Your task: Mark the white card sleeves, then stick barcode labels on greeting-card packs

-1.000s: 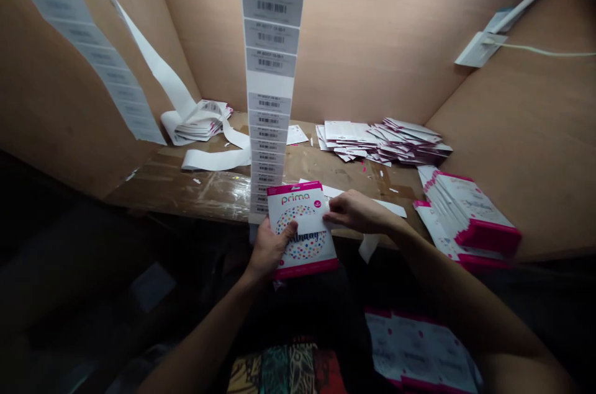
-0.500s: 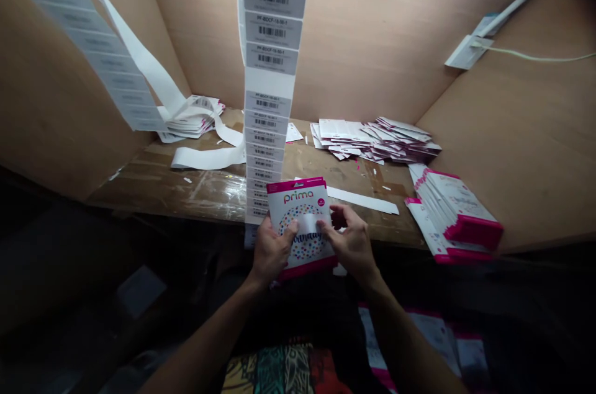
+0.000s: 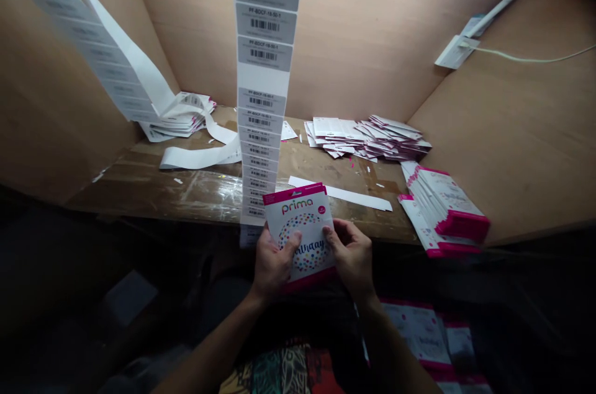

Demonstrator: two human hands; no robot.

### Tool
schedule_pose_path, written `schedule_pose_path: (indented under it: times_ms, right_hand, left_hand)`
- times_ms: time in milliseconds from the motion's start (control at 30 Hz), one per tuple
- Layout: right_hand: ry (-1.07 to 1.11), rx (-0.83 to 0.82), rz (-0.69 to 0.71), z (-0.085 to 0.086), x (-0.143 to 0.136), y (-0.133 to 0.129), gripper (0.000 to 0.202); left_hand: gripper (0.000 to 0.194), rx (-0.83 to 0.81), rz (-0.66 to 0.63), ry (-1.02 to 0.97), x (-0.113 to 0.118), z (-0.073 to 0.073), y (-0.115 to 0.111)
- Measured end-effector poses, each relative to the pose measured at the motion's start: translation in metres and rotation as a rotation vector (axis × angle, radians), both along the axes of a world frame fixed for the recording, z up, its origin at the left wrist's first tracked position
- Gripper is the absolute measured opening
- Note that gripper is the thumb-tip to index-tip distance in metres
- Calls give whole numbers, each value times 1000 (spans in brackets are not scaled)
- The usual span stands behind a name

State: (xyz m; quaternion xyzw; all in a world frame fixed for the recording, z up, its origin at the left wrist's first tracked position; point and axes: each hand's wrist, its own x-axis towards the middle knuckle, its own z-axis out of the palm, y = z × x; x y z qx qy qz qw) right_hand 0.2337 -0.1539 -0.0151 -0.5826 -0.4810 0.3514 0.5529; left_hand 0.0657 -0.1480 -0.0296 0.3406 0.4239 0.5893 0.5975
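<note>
A flat white packet (image 3: 305, 226) with magenta edges, the word "prima", a ring of coloured dots and dark "birthday" lettering is held upright in front of me, tilted back. A second magenta edge shows behind its top, so more than one packet may be in my grasp. My left hand (image 3: 274, 262) grips the left side, thumb on the front. On the right side, my right hand (image 3: 351, 254) has its thumb at the front and its fingers curled behind. Just beyond the packet hangs a long strip of barcode labels (image 3: 263, 108).
White packets (image 3: 372, 136) lie heaped at the back, and a fanned magenta-edged stack (image 3: 454, 208) rests at the right. Another pile (image 3: 186, 115) stands back left under curled backing paper (image 3: 200, 157). A paper strip (image 3: 344, 194) lies mid-table. More packets (image 3: 419, 332) are below right.
A whitish shiny patch between my thumbs on the packet's front no longer shows, baring more of the lettering. Both hands and the packet sit slightly lower; the view has shifted a little.
</note>
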Motion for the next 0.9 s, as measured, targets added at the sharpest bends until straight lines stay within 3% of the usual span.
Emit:
schedule_pose_path:
  times_ms: [200, 267, 400, 500, 567, 733, 900]
  right_hand:
    - [397, -220, 260, 5, 9, 0, 52]
    - [448, -200, 229, 4, 12, 0, 53]
    - [558, -111, 99, 6, 10, -1, 50]
    - [606, -148, 169, 9, 6, -3, 54]
    - [588, -199, 219, 9, 5, -6, 55]
    - [469, -238, 173, -1, 6, -10, 57]
    - [460, -215, 204, -13, 0, -3, 54]
  left_hand:
    - [68, -1, -191, -14, -3, 9, 0]
    - [64, -21, -265, -59, -6, 5, 0]
    - [68, -153, -343, -141, -6, -17, -3]
    - [58, -236, -428, -129, -1, -27, -5]
    - [57, -291, -457, -208, -1, -27, -4]
    - [58, -320, -311, -362, -11, -14, -5]
    - [60, -220, -58, -246, -11, -3, -14]
